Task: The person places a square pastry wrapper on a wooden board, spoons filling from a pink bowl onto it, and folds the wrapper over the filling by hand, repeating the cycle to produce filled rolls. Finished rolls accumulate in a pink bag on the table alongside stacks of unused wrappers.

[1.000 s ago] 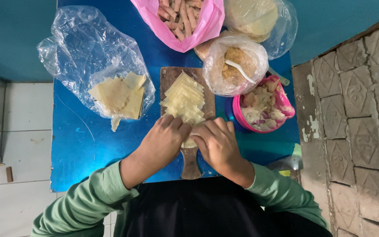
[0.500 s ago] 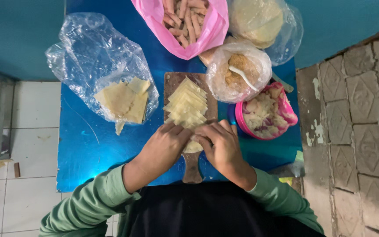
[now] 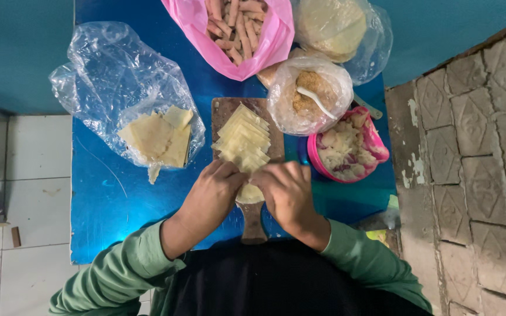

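Head view, looking straight down on our blue table (image 3: 118,205).

Item one: wooden cutting board (image 3: 225,114) with a handle toward us, carrying a fanned stack of pale square wrappers (image 3: 243,137). The stack lies at the middle of the table, just ahead of both hands.

Item two: our left hand (image 3: 209,196), fingers curled in and pinching the near edge of a wrapper sheet (image 3: 249,193) at the bottom of the stack.

Item three: our right hand (image 3: 288,193), fingers likewise folded over that same sheet, knuckles up; the two hands nearly touch. What lies inside the fold we cannot tell.

Item four: clear plastic bag (image 3: 112,88) to the left, with more pale wrappers (image 3: 153,137) inside.

Item five: pink plastic bag (image 3: 270,44) at the far edge, holding finger-shaped rolls (image 3: 232,23).

Item six: clear bag of brown crumbs (image 3: 308,93) with a white spoon (image 3: 317,100) in it, just right of the board.

Item seven: pink bowl (image 3: 376,149) of chopped pale filling, right of the stack.

Item eight: another clear bag (image 3: 335,26) of round pale sheets, far right.
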### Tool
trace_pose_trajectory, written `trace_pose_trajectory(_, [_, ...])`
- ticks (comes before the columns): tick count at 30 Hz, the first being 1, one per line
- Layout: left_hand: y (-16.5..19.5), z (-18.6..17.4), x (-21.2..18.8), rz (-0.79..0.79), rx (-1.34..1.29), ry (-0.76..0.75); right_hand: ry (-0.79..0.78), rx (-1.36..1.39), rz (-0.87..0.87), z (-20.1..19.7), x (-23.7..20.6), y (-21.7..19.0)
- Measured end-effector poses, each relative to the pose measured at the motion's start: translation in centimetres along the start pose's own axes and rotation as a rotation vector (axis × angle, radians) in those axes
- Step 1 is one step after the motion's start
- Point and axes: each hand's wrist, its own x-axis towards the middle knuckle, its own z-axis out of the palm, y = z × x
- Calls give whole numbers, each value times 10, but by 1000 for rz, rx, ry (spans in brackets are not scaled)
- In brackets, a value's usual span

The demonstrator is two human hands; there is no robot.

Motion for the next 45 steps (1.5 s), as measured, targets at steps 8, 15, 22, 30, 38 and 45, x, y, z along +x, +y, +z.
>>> trace_pose_trajectory(8, [1, -3, 3, -80, -43, 18, -43, -314, -152, 0, -1, -5])
trace_pose_trajectory(15, [6, -5, 8, -117, -4, 9, -126, 158, 133, -4, 18, 25])
trace_pose_trajectory(22, [16, -18, 14, 146, -19, 124, -331, 966, 533, -7, 8, 49])
trace_pose_trajectory(30, [5, -41, 60, 65, 112, 65, 4, 354, 315, -53, 7, 77])
trace_pose_trajectory(38, [-64, -69, 181, 113, 176, 520, -43, -368, 155, -54, 47, 111])
trace_pose_trajectory(45, [-54, -69, 164, 117, 67, 493, -116, -428, 152, -42, 58, 124])
